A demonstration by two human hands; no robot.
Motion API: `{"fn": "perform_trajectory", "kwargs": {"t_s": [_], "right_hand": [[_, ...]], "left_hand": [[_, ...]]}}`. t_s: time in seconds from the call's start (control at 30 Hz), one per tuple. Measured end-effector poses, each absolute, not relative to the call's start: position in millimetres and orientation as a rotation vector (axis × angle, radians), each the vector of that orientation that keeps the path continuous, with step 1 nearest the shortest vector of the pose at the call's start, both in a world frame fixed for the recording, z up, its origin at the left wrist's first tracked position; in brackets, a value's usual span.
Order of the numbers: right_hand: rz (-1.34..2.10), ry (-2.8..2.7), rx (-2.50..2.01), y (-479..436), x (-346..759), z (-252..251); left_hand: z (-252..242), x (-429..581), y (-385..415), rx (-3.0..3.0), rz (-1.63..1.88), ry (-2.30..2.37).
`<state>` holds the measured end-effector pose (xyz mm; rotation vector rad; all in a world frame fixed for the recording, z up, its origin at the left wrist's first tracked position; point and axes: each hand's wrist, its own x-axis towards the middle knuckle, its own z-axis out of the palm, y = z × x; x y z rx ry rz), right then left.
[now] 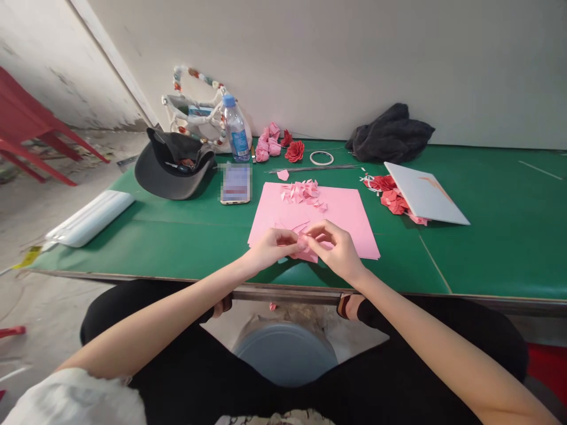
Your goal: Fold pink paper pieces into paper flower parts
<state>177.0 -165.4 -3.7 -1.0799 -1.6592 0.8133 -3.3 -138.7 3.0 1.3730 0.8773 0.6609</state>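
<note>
Over a stack of pink paper (349, 221), my left hand (275, 247) and my right hand (335, 249) meet with fingertips pinched together. Both are closed on a small piece of pink paper (303, 239), mostly covered by the fingers, so its exact shape is hard to tell. Beneath them lie more loose pink paper pieces (310, 256), partly hidden by the hands. A pile of folded pink paper pieces (301, 192) rests on the far part of the stack.
Behind the stack are pink and red paper flowers (294, 151), thin wires (314, 169) and a tape roll (321, 157). A phone (235, 184), cap (172, 165) and bottle (237, 133) stand left. Rightward, a white board (427, 192) leans over red flowers, near black cloth (390, 136).
</note>
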Motion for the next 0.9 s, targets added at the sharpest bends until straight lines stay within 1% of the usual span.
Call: {"fn": "perform_trajectory", "kwargs": {"t_s": [0.13,0.47,0.9], "right_hand": [[0.722,-1.707,-1.04,-167,177,-2],[0.267,-1.992,-0.872,-161,191,-6],[0.111,-2.214,-0.783,-162,199,-4]], "left_hand": [[6,-3,-140,1.31,0.645,0.853],[16,-4,-143,1.317,0.681,0.879],[8,-5,-141,1.213,0.665,0.864]]}}
